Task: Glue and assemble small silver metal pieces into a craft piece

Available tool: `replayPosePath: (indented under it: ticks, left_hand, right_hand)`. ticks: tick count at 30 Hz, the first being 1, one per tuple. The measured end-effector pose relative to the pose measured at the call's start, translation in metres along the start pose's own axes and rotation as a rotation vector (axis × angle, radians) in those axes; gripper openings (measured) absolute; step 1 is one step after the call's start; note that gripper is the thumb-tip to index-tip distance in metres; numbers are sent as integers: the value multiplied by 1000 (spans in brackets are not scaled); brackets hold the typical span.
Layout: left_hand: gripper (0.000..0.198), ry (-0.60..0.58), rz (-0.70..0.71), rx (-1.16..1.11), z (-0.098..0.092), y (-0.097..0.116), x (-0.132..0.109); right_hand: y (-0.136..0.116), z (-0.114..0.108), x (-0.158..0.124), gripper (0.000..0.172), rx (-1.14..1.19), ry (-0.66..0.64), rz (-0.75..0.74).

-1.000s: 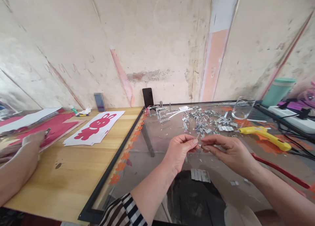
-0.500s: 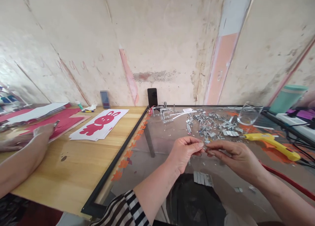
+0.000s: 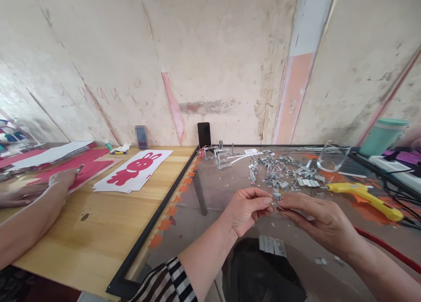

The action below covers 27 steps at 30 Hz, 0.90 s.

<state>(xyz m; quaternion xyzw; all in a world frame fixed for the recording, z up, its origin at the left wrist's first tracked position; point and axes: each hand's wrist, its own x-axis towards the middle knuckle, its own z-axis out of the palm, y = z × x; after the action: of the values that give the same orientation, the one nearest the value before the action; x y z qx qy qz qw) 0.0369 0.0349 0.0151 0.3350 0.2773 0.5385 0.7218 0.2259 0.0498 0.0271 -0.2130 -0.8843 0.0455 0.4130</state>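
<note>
Over the glass tabletop, my left hand (image 3: 251,207) pinches a small, thin wire-like piece (image 3: 277,205) between thumb and forefinger. Its free end reaches toward my right hand (image 3: 315,212), whose fingers and thumb are closed together right beside it. Whatever lies between those right fingertips is too small to make out. Just beyond the fingers lies a heap of small silvery metal pieces (image 3: 279,172). Nearer to me, a row of flat silvery strips (image 3: 272,245) lies side by side on the glass.
At right are a yellow glue gun (image 3: 365,194), a clear glass (image 3: 333,157) and a teal cup (image 3: 383,135). A phone (image 3: 204,134) leans on the wall. On the wooden table at left lie rabbit-print sheets (image 3: 133,172), with another person's hand (image 3: 62,179) over red material (image 3: 90,164).
My fingertips have drawn slightly apart, so the thin piece now shows between my hands. The view has tilted up a little. The other person's hand has shifted slightly.
</note>
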Motion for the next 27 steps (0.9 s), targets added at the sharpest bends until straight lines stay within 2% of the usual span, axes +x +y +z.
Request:
replayPosePath:
  ticks: [6, 10, 20, 27]
  left_hand:
    - [28, -22, 0, 13, -2, -1, 1]
    - [29, -8, 7, 26, -2, -1, 1]
    - [29, 69, 29, 44, 4, 2, -1]
    - [30, 79, 23, 87, 2, 0, 0]
  right_hand:
    - [-2, -2, 1, 14, -59, 18, -85]
    - [-1, -1, 0, 13, -69, 23, -71]
    - [-7, 0, 4, 11, -5, 26, 137]
    - [-14, 0, 9, 19, 119, -44, 395]
